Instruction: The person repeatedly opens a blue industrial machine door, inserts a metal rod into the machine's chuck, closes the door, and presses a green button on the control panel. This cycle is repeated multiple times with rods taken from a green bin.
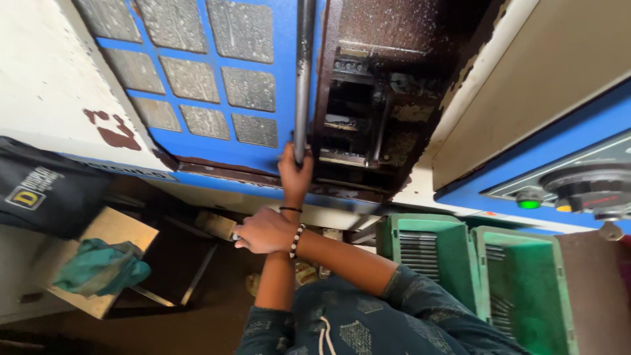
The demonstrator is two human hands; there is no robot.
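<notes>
Crossed hands: left (294, 172) gripping round steel door bar (303, 72), right (263, 231) fisted, contents unclear.

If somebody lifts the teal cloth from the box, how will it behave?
The cloth lies crumpled and folded on the box, so it is probably floppy and would sag. It looks thin, so likely light. One edge hangs over the box side, so a small push might slide it off.

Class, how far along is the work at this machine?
Done: the blue door stands open, baring the dark interior. In hand: the left hand grips the handle bar; the right hand is fisted below. Left: both green crates sit empty.
</notes>
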